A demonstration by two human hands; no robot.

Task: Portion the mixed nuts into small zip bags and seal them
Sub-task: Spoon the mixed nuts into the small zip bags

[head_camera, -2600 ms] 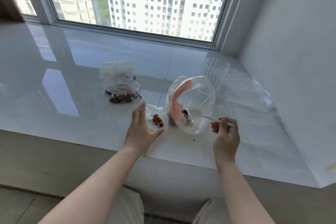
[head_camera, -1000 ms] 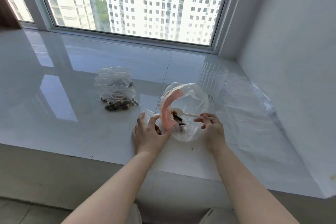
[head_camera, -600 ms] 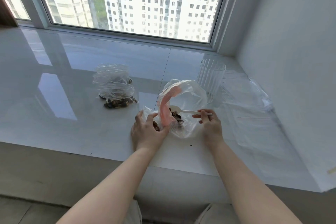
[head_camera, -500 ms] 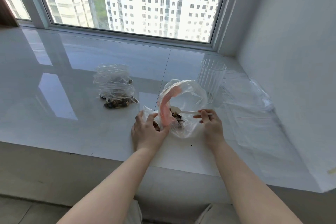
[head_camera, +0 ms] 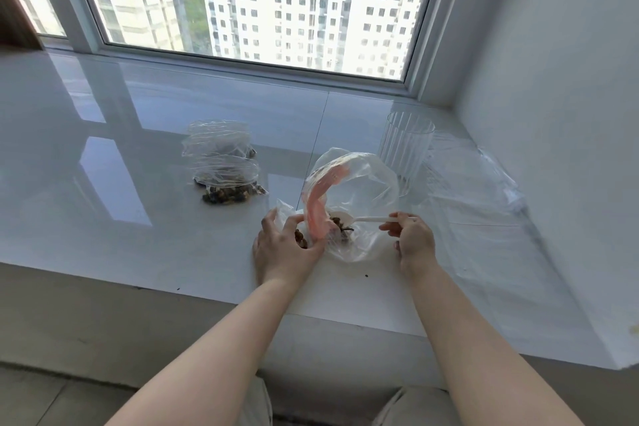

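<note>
Large bag (head_camera: 359, 183): open on windowsill (head_camera: 138, 183), nuts inside.
Small zip bag (head_camera: 288, 218): nuts inside, gripped by left hand (head_camera: 281, 247).
Spoon (head_camera: 366, 218): bowl in large bag, pinched by right hand (head_camera: 413, 237).
Filled bags (head_camera: 223, 162): stacked well left.

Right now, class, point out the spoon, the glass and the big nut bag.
spoon (head_camera: 371, 218), head view, on its white handle.
glass (head_camera: 404, 145), head view, on its ribbed wall.
big bag (head_camera: 366, 183), head view, on its clear side.
</note>
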